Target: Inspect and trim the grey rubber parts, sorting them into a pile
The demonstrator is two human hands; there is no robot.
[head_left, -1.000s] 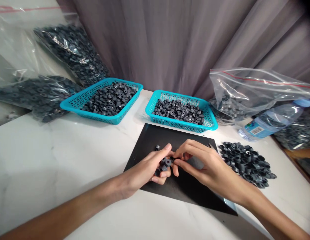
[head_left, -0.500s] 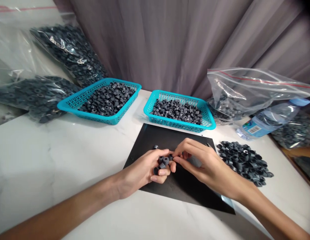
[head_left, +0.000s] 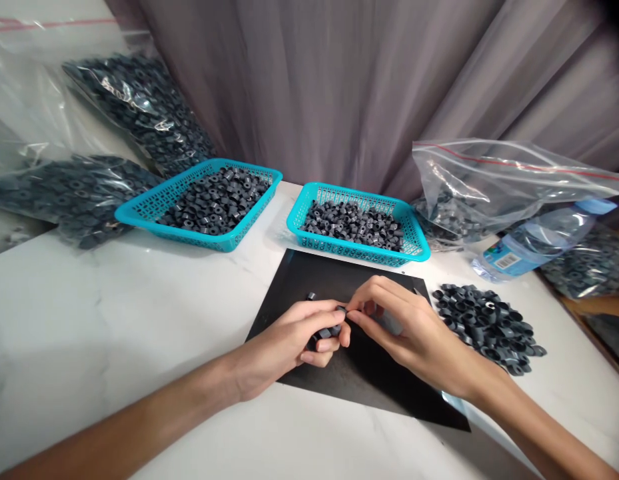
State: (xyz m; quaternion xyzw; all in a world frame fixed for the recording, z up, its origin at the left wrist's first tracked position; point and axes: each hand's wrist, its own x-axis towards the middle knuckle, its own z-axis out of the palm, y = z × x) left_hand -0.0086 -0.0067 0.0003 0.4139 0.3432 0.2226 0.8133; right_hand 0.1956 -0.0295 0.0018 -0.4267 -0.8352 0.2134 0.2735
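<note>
"What's at the far side?"
"A grey curtain [head_left: 314, 100], hanging in folds."
"And on the right?"
"A clear bottle [head_left: 546, 235] with a blue cap [head_left: 596, 206] and a blue label [head_left: 505, 259]."
"What's it on?"
"A white table [head_left: 114, 313]."

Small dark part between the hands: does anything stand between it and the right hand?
Nothing visible does: the right hand has its fingers at the small dark part, which the left hand also touches.
</note>
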